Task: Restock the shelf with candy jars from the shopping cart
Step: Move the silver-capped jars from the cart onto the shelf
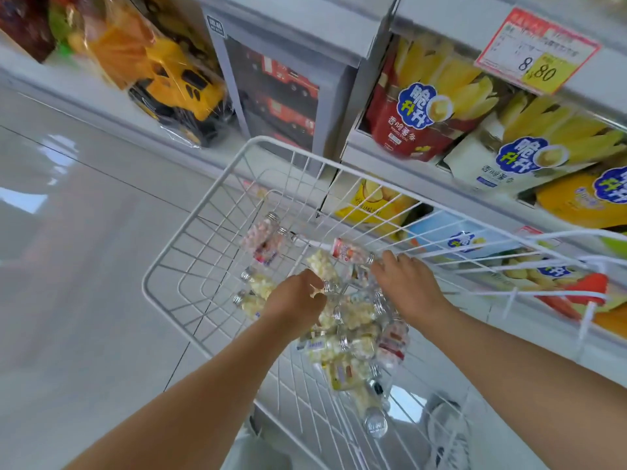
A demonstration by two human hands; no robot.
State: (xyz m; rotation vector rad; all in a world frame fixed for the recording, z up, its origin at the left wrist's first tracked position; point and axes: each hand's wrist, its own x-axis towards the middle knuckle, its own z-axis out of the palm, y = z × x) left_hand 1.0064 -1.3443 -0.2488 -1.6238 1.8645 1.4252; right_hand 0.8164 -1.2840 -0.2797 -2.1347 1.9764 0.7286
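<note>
both hands reach down into the white wire shopping cart (217,201), where a pile of candy jars (356,334) lies on the bottom. the left hand (298,296) has its fingers (314,288) curled round a yellow candy jar (320,264), and the right hand (403,283) is bent over the pile just beside a pink candy jar (351,251), but i cannot tell if it holds anything. the shelf (366,151) with snack bags (417,106) stands right behind the cart, and a yellow toy truck (183,83) sits to the left.
</note>
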